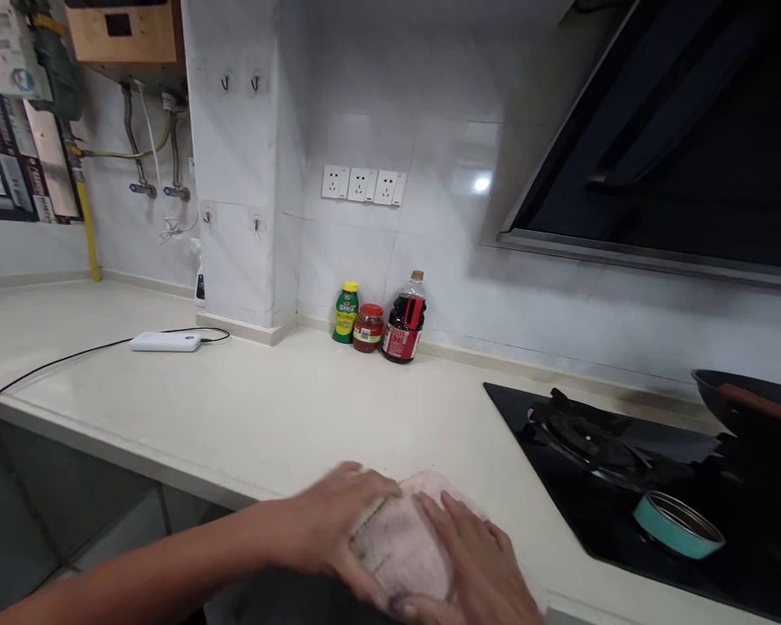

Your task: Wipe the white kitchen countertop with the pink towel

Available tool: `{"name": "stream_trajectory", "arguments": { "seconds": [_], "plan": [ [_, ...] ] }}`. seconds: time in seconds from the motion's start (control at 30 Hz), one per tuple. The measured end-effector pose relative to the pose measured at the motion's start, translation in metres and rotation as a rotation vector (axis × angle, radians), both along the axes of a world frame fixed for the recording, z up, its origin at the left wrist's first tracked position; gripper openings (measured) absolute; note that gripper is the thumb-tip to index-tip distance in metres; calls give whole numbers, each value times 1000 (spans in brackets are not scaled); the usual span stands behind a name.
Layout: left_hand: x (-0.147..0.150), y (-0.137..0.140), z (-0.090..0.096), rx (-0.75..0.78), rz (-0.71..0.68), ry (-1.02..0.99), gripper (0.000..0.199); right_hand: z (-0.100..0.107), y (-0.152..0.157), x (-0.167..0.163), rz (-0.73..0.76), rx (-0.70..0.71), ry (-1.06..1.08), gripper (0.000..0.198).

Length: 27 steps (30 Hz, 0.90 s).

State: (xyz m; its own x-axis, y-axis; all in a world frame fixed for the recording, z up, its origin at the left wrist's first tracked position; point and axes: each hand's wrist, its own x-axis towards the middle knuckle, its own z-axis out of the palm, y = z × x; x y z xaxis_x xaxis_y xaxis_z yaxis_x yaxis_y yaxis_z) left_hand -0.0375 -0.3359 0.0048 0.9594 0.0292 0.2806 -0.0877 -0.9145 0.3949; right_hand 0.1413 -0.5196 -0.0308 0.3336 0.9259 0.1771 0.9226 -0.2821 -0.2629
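Note:
A pale pink cloth (409, 540), bunched or folded, with greyish smudges and a greenish edge on its left, lies at the front edge of the counter. My left hand (335, 531) grips its left side, thumb below and fingers over the top. From the right, my right hand (478, 555) is closed on the same cloth, its fingers laid over the upper face and its thumb near the lower edge. Both hands are slightly blurred, and the cloth's underside is hidden.
On the cream countertop (253, 408) a green bottle (345, 312), a red-lidded jar (368, 328) and a dark sauce bottle (404, 323) stand by the wall. A white power bank (166, 342) with a black cable lies left. Right are a black gas hob (527, 434), a teal ring-shaped container (678, 525) and a wok (748, 399).

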Motion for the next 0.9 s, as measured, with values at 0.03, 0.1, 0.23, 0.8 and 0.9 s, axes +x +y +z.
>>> {"name": "stream_trajectory", "arguments": {
  "seconds": [0.03, 0.1, 0.23, 0.8, 0.9],
  "plan": [
    [-3, 2, -6, 6, 178, -41, 83, -1, 11, -13, -21, -10, -69, 104],
    [8, -6, -22, 36, 421, -92, 71, -3, 36, -41, -2, -13, -143, 111],
    [53, -47, -55, 63, 531, -106, 54, 3, 87, -90, 268, 111, -139, 98],
    [-71, 112, -26, 52, 575, -208, 38, -77, -140, 99, -362, 491, -492, 47],
    [-70, 113, -27, 100, 555, -183, 34, -92, -189, 142, -538, 504, -440, 47]
  ]
}}
